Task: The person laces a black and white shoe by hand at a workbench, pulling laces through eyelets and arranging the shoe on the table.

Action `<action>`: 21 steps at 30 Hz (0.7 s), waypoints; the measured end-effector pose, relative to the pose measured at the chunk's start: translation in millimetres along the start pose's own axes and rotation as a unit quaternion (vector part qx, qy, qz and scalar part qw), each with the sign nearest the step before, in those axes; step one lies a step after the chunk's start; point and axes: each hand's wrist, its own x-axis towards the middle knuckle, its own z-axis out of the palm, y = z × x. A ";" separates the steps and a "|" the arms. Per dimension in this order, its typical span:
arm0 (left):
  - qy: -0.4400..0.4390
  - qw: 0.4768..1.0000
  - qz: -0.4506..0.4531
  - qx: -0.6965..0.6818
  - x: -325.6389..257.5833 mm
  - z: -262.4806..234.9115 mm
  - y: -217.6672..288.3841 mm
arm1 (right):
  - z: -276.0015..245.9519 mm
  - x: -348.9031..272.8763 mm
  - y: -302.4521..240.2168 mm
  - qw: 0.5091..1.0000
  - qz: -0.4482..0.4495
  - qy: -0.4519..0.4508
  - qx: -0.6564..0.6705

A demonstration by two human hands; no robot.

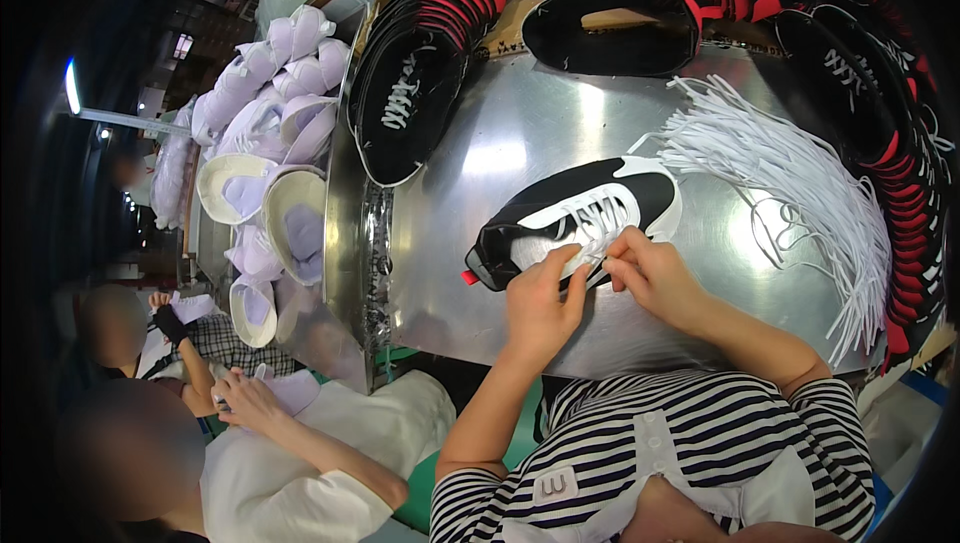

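A black and white shoe upper [645, 193] with a red heel tab lies on the metal table in front of me, toe pointing to the far right. White shoelace [598, 220] crosses its eyelet rows. My left hand [541, 308] is closed at the near side of the opening, thumb and forefinger pinching the upper's white edge by the laces. Just right of it, my right hand [655, 278] pinches the shoelace at the near eyelet row. The lace ends between my fingers are mostly hidden.
A bundle of white shoelaces [790, 168] lies on the right of the metal table [450, 263]. Nested black and red shoe uppers [400, 93] line its far and right sides. Pale lilac uppers [262, 133] are piled at left, where two people sit; one person's hand [250, 401] holds a lilac piece.
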 end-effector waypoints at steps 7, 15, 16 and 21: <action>0.020 0.999 0.021 0.039 -5.0 12.2 6.4 | -5.1 8.3 -5.3 0.994 0.014 -0.023 -0.103; -0.017 0.996 -0.024 -0.081 3.7 11.4 0.9 | -44.8 46.1 -6.0 0.988 -0.103 0.101 0.048; -0.054 0.997 -0.024 -0.052 5.5 6.7 5.7 | -40.4 53.4 2.6 0.985 -0.132 0.114 -0.011; -0.121 0.981 0.054 0.142 -1.7 -28.0 -3.2 | -31.0 60.5 10.5 0.985 -0.079 0.147 -0.054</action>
